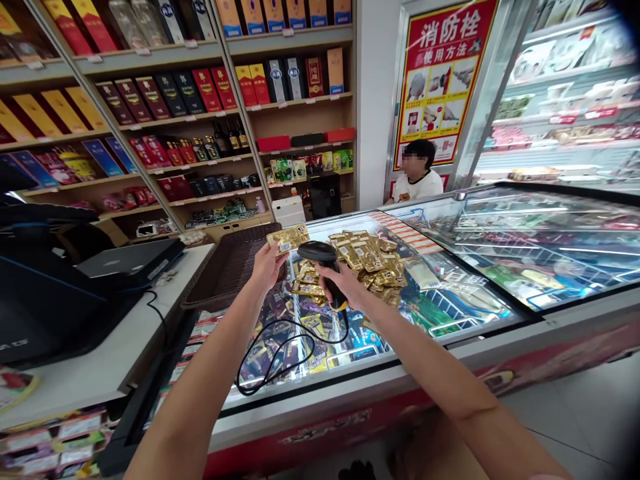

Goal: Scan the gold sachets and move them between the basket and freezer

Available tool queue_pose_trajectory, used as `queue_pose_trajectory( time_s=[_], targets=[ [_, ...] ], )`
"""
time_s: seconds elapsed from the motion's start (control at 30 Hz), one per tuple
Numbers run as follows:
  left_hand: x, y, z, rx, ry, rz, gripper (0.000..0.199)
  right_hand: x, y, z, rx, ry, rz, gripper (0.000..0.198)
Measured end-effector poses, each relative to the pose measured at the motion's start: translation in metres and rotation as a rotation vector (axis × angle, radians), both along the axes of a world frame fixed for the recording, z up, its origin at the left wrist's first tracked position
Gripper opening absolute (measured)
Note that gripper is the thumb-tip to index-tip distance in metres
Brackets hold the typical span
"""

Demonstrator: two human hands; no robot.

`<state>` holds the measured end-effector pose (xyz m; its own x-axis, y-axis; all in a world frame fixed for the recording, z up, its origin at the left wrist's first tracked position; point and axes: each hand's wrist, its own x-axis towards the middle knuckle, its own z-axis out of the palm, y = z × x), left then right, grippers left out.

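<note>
My left hand (268, 265) pinches a gold snack packet (294, 239) by its near end, with a white barcode label facing up. A black barcode scanner (320, 253) is gripped in my right hand (345, 285), its head pointing left at the packet. Its black cable (280, 387) loops over the freezer's glass top. Just beyond and right of the scanner lies a heap of similar gold packets (370, 257) on the glass. To the left, partly behind my left hand, sits a dark brown woven basket (230, 267).
A glass-topped chest freezer (450, 313) spans the front. At left stands a white counter (95, 373) with a black register (40, 287). Boxed bottles fill the shelves (200, 117) behind. A person (419, 175) is beyond the freezer, below a red poster (443, 80).
</note>
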<state>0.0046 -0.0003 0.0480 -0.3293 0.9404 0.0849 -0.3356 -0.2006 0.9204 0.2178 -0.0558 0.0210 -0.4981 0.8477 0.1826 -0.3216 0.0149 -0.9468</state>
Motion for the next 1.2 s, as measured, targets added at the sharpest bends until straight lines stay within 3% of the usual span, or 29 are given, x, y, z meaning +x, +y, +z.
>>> queue_pose_trajectory(
  time_s=[0.27,0.53,0.77,1.2],
  targets=[
    [-0.040,-0.018,0.007,-0.046,-0.181,0.066,0.018,-0.031,-0.019,0.007,0.032,-0.015,0.081,0.033],
    [-0.065,-0.034,-0.009,-0.097,-0.226,0.068,0.019,-0.043,-0.009,0.019,0.123,-0.107,0.183,0.033],
    [-0.069,-0.033,-0.018,-0.118,-0.208,0.064,0.017,-0.043,-0.013,0.011,-0.011,-0.046,0.193,0.038],
    [-0.060,-0.032,-0.019,-0.127,-0.156,0.047,0.012,-0.041,-0.016,0.006,0.016,-0.139,0.171,0.040]
  ],
)
